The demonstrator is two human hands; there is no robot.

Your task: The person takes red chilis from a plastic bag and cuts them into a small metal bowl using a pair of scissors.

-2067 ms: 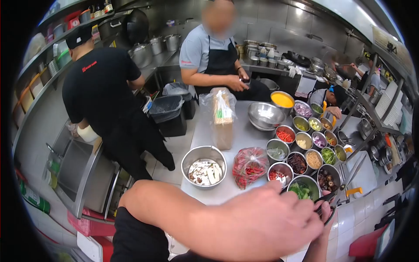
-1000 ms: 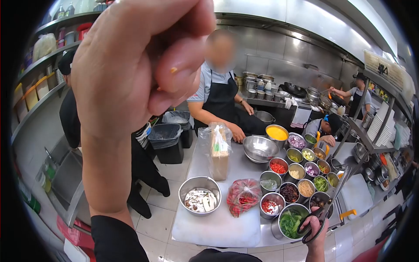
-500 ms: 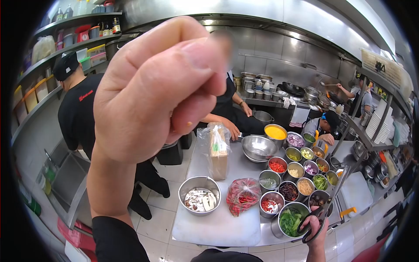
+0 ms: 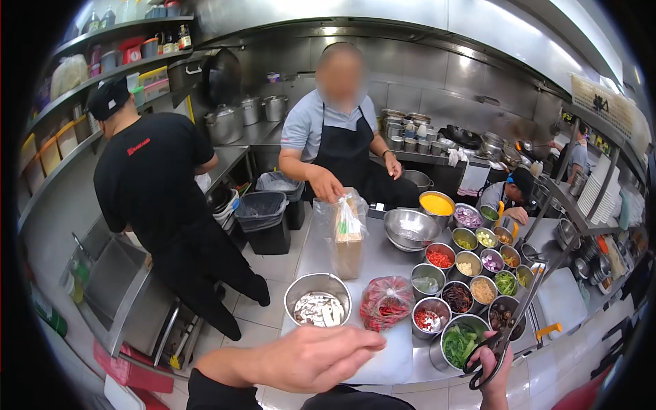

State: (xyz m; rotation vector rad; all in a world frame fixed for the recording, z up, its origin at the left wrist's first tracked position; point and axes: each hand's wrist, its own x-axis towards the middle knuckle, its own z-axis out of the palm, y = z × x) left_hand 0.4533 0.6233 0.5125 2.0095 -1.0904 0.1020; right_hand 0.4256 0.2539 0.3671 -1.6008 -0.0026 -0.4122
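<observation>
My left hand (image 4: 314, 357) is over the front of the white cutting board (image 4: 389, 365), its fingers stretched out side by side, with nothing visible in them. Just beyond it stands a metal bowl (image 4: 318, 307) with pale and brown pieces inside. Beside the bowl lies a clear bag of red chilies (image 4: 387, 305). At the lower right, my right hand (image 4: 495, 369) grips black-handled scissors (image 4: 506, 337), blades pointing up and away. The scissors are next to a metal container of leafy greens (image 4: 460, 344).
Several metal containers of chopped ingredients fill the counter's right side. Behind them are a steel bowl (image 4: 411, 229) and a yellow-filled pot (image 4: 436, 203). A person across the counter touches a bagged brown package (image 4: 349, 239). Another person (image 4: 154, 160) stands left; others are at right.
My left hand has dropped from in front of the camera to above the board, and its curled fingers have straightened. The person across the counter now shows, a hand on the package's top.
</observation>
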